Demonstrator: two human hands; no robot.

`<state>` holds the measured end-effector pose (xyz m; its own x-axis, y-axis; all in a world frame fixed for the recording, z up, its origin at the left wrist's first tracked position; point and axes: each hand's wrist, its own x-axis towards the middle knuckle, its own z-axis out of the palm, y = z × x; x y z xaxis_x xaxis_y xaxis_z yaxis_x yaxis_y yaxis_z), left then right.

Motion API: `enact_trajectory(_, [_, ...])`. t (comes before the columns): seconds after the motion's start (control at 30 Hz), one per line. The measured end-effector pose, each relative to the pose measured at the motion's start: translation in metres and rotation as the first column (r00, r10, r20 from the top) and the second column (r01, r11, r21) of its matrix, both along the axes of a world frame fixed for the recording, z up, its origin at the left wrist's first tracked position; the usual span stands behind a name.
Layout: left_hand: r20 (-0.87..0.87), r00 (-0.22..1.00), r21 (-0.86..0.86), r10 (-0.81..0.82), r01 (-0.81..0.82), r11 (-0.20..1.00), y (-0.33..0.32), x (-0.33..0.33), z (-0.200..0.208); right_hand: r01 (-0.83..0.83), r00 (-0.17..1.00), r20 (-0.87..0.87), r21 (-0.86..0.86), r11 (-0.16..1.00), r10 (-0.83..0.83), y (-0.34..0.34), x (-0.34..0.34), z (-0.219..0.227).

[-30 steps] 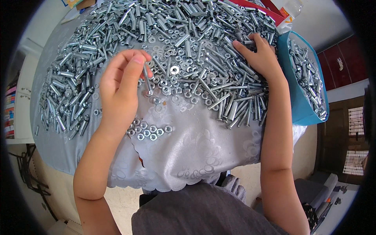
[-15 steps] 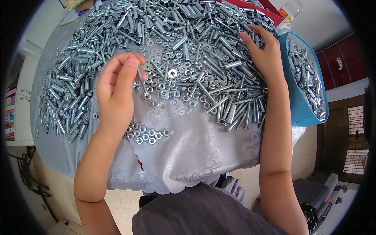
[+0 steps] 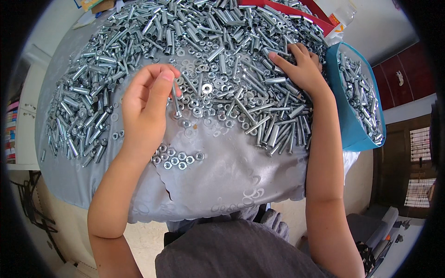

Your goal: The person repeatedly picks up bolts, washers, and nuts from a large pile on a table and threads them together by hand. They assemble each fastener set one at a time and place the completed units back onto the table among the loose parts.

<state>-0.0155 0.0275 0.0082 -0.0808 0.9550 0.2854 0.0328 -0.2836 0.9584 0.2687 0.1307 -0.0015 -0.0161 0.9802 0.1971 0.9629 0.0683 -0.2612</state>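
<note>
Evidently the left hand [image 3: 146,103] pinches a bolt [image 3: 176,103] near its upper end, seemingly so its length hangs free near the loose washers [image 3: 206,88]. The right hand [image 3: 304,70] rests among heaped bolts [image 3: 254,81] on the tabletop [image 3: 232,162]; whether it grips any, I can't tell.

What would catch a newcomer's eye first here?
Probably the sprawling heap of silvery hardware across the far side of the table. Before it, the left hand pinches a slim metal bolt, while the right hand is at the heap's right side. Farther right, a teal box holds more metal pieces.
</note>
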Motion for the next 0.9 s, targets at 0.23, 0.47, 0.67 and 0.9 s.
enact_trajectory(0.23, [0.035, 0.999, -0.002, -0.008, 0.008, 1.0, 0.0, -0.001, 0.0, -0.196, 0.967, -0.166, -0.002, 0.981, 0.193, -0.017, -0.012, 0.02])
enact_trajectory(0.47, [0.029, 1.0, 0.011, 0.012, -0.012, 1.0, 0.001, -0.003, -0.001, -0.175, 0.965, -0.134, 0.321, 0.931, 0.228, -0.012, -0.013, 0.012])
enact_trajectory(0.67, [0.021, 1.0, 0.01, 0.006, -0.006, 1.0, 0.001, -0.002, -0.001, -0.149, 0.982, -0.097, 0.11, 0.983, 0.16, 0.007, -0.009, -0.004])
enact_trajectory(0.9, [0.017, 1.0, 0.004, 0.007, -0.007, 1.0, 0.0, -0.001, -0.001, -0.163, 0.984, -0.073, 0.016, 0.987, 0.164, -0.003, -0.012, 0.004])
